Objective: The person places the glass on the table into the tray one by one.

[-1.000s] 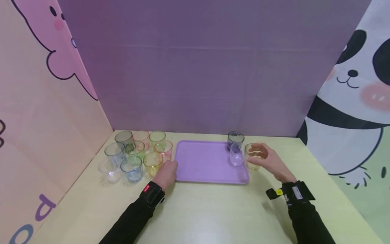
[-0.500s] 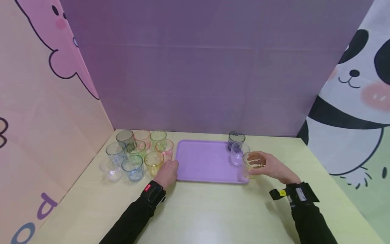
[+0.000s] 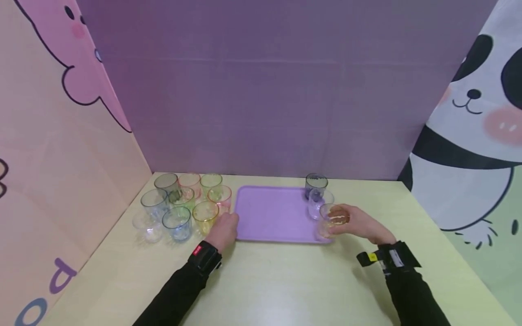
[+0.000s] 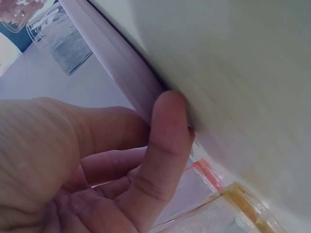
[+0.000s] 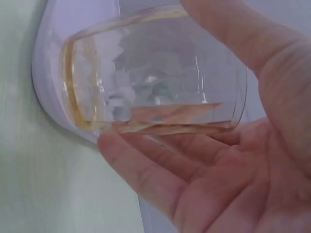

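My right hand [image 3: 360,224] holds a clear glass tumbler with a yellowish base [image 3: 324,226] at the near right corner of the purple tray [image 3: 269,215]. In the right wrist view, thumb and fingers curl around the tumbler [image 5: 160,82], and its amber base faces the tray corner. On the tray's right side stand a clear glass [image 3: 317,208] and, behind it, a dark grey glass [image 3: 316,182]. My left hand [image 3: 223,231] pinches the tray's left edge near its front corner; the left wrist view has the rim [image 4: 121,68] between finger and thumb.
Several tinted glasses stand grouped left of the tray, among them a yellow one [image 3: 205,216] beside my left hand, a blue one [image 3: 177,226] and a pink one [image 3: 220,198]. A clear glass [image 3: 150,228] stands leftmost. A purple wall [image 3: 261,90] rises behind the table [image 3: 261,280].
My right hand has brought the yellowish tumbler left and toward me, from beside the tray's right edge to over its near right corner. My left hand keeps its grip on the tray.
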Action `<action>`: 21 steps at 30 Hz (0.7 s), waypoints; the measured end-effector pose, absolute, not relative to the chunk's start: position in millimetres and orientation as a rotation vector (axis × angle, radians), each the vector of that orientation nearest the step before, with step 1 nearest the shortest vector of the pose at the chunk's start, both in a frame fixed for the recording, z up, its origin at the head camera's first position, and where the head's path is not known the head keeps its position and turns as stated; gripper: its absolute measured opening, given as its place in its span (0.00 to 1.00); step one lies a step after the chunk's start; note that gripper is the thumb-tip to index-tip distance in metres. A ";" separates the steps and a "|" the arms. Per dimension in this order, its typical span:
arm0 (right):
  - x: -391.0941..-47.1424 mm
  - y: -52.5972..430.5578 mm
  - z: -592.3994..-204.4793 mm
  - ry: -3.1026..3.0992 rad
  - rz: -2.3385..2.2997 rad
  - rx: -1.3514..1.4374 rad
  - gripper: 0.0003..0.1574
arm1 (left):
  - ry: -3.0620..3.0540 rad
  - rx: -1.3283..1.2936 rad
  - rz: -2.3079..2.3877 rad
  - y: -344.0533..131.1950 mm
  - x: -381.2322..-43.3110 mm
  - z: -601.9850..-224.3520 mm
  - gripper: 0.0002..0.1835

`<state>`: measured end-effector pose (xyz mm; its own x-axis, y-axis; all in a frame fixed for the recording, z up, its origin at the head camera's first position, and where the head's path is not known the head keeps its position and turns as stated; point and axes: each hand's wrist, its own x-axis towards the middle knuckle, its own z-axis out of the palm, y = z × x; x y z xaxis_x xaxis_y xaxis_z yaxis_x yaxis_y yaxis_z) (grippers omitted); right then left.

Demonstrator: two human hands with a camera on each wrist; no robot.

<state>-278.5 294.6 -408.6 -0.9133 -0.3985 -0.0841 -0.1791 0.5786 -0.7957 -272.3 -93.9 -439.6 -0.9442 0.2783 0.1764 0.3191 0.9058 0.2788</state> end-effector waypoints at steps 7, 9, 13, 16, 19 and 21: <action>-277.9 283.2 -412.5 2.601 -1.189 -0.439 0.44 | -2.931 -0.462 -0.477 -94.7 -271.1 -438.6 0.05; -277.3 280.1 -413.8 2.622 -1.159 -0.422 0.44 | -2.932 -0.460 -0.477 -94.6 -271.0 -438.7 0.05; -276.7 276.4 -414.1 2.651 -1.131 -0.368 0.45 | -2.924 -0.466 -0.473 -94.3 -271.1 -438.9 0.05; -276.7 275.8 -413.6 2.662 -1.126 -0.336 0.46 | -2.915 -0.473 -0.465 -94.1 -271.5 -438.9 0.06; -276.9 276.4 -413.8 2.658 -1.122 -0.341 0.47 | -2.908 -0.477 -0.457 -93.7 -272.0 -439.3 0.05; -277.0 277.8 -414.0 2.659 -1.107 -0.358 0.49 | -2.903 -0.477 -0.449 -93.6 -272.1 -439.8 0.05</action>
